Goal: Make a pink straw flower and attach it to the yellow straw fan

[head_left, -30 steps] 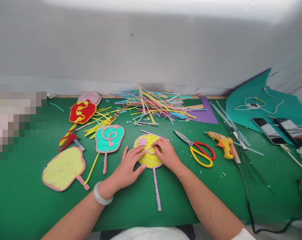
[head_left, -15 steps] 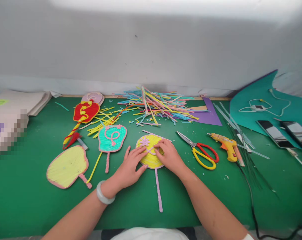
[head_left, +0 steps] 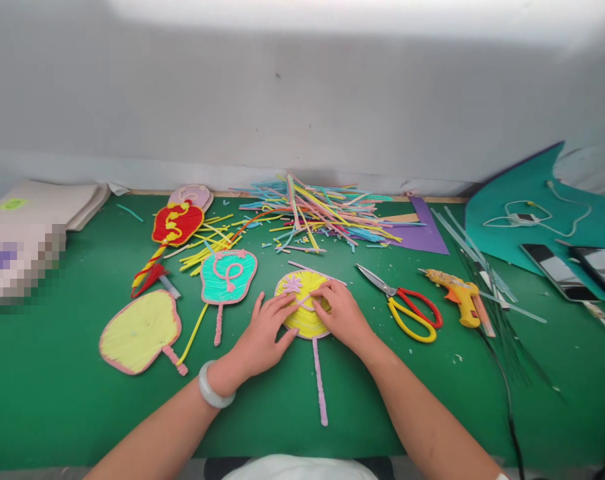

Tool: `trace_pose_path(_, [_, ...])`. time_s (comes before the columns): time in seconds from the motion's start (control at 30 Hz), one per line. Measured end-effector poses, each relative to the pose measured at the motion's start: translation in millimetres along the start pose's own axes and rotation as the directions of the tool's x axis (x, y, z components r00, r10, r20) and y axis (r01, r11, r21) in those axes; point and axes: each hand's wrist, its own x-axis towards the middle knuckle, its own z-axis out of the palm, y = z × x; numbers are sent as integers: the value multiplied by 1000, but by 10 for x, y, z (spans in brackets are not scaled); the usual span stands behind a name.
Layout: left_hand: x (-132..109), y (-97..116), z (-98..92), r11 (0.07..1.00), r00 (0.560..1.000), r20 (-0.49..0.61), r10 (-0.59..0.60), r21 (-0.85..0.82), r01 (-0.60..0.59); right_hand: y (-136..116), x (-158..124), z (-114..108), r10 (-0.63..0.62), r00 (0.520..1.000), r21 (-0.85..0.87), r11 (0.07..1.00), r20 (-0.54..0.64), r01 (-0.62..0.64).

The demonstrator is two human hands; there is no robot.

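Observation:
A round yellow fan (head_left: pixel 308 328) made of pipe cleaners lies flat on the green table in front of me, its lilac handle (head_left: pixel 320 387) toward me. A lilac flower (head_left: pixel 293 284) sits on its upper left. My left hand (head_left: pixel 265 337) rests on the fan's left side with fingers stretched and thumb apart. At the right half, my right hand (head_left: pixel 343 315) pinches the end of a curved lilac pipe cleaner (head_left: pixel 307 305) against the yellow face. The fingers partly hide this piece. Just above the fan lies a straight lilac pipe cleaner (head_left: pixel 302 267).
Scissors (head_left: pixel 407 307) and a yellow glue gun (head_left: pixel 459 297) lie to the right, near glue sticks and phones (head_left: pixel 552 267). Finished-looking turquoise (head_left: pixel 217 287), pale yellow (head_left: pixel 142 333) and red (head_left: pixel 178 225) fans lie left. Behind is a heap of pipe cleaners (head_left: pixel 317 207).
The view has shifted slightly, so everything sits a little further right. Both hands stay on the yellow fan in nearly the same pose.

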Motion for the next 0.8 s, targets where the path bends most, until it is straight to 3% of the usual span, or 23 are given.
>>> trace_pose_path(0.4, [14, 57, 10, 998, 1000, -4, -23, 54, 23, 90, 35, -4, 64, 997, 155, 986, -32, -58])
trace_pose_path(0.8, [21, 141, 84, 990, 995, -91, -33, 130, 45, -43, -7, 55, 163, 983, -75, 983, -84, -170])
